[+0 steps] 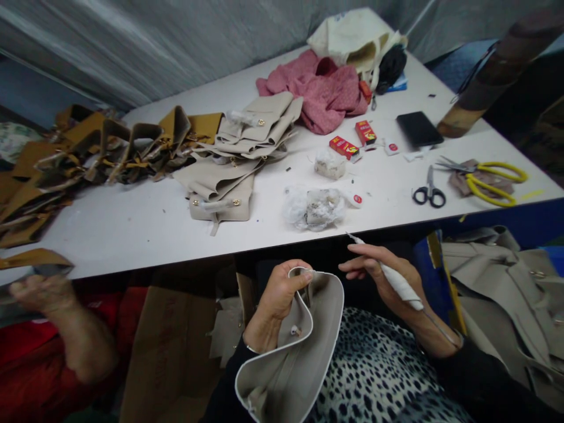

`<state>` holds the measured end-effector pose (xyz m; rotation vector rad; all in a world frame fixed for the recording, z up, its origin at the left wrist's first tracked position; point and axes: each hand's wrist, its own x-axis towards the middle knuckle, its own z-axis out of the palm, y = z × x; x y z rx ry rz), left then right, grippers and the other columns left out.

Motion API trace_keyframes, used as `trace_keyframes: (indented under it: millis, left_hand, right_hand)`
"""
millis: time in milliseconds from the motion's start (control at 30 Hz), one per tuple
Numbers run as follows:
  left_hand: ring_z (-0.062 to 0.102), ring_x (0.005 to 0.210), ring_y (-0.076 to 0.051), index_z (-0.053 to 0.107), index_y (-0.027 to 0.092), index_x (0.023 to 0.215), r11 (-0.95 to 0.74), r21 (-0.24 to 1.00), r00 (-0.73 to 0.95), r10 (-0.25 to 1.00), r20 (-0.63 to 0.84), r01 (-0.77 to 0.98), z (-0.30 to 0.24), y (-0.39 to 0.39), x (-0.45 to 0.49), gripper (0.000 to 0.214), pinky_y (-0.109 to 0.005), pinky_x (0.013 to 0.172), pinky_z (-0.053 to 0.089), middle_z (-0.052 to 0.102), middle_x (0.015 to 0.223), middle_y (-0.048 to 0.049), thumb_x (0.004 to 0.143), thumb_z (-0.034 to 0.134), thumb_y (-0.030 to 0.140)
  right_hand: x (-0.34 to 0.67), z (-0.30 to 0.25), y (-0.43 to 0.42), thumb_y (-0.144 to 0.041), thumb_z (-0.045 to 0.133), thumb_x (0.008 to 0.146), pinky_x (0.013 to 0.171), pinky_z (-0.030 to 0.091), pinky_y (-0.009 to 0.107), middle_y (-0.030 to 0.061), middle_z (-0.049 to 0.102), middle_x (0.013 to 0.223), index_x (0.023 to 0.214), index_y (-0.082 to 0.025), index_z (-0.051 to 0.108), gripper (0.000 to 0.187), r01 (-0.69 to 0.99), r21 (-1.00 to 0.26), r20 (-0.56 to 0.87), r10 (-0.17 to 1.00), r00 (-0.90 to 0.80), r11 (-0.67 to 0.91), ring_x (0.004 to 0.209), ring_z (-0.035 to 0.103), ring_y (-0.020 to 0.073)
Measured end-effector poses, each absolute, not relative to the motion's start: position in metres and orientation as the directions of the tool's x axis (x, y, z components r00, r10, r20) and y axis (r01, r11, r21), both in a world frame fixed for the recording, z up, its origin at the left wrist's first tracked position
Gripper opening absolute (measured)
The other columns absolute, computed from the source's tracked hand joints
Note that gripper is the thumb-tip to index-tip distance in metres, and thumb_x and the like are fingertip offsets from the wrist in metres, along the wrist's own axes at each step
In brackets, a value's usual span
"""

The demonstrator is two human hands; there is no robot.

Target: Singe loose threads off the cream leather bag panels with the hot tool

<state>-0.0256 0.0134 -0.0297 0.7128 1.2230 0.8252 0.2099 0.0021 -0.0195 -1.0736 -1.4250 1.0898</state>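
Note:
My left hand point(282, 294) pinches the upper rim of a beige leather bag point(324, 317), its thumb over the edge. The bag hangs above my lap with its opening towards me, and a small snap or fitting shows on its inner wall. A slim tool with a white-wrapped handle point(399, 285) lies across my right hand point(392, 276), held between thumb and fingers. Its pale pointed tip sticks out past the fingers, and a thin metal rod runs back along the wrist. My right hand is apart from the bag, to its right.
On the white table point(132, 229) are stacked beige bags point(220, 188), brown bags point(132, 147), plastic-wrapped lumps point(324, 208), small red boxes point(343, 147), black scissors point(429, 191) and yellow-handled scissors point(489, 176). A co-worker's hand point(48, 294) is at left. Beige pieces point(497, 282) lie at right.

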Motion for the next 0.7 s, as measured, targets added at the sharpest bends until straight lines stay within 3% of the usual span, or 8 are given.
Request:
trace_keyframes:
  millis: [133,300,700]
  left_hand:
    - [0.054,0.064,-0.014,0.074,0.013,0.076,0.475,0.876,0.114,0.878,-0.465,-0.080,-0.029,0.011,-0.024,0.029,-0.026,0.064,0.038,0.066,0.070,-0.0028,0.062,0.091,0.033]
    - [0.054,0.063,-0.014,0.075,0.014,0.079,0.465,0.885,0.128,0.879,-0.459,-0.021,-0.024,0.006,-0.022,0.027,-0.027,0.063,0.039,0.066,0.069,-0.0026,0.065,0.089,0.032]
    - [0.056,0.064,-0.014,0.076,0.014,0.081,0.457,0.888,0.103,0.882,-0.459,0.047,-0.022,-0.005,-0.021,0.024,-0.024,0.062,0.039,0.066,0.070,-0.0003,0.064,0.090,0.024]
  right_hand:
    - [0.205,-0.021,-0.002,-0.040,0.057,0.105,0.070,0.064,0.030,0.0037,0.080,0.085,0.109,-0.024,0.070,0.022,0.085,-0.986,0.139,0.990,-0.029,0.141,0.074,0.077,0.0180]
    - [0.202,-0.025,-0.002,-0.038,0.068,0.099,0.073,0.058,0.029,0.0039,0.078,0.092,0.099,-0.023,0.073,0.015,0.178,-0.970,0.152,0.984,-0.092,0.166,0.083,0.074,0.0187]
    - [0.173,-0.033,-0.008,-0.046,0.075,0.093,0.080,0.054,0.033,0.0061,0.071,0.102,0.109,-0.023,0.069,0.028,0.343,-0.897,0.182,0.941,-0.285,0.278,0.089,0.067,0.0209]
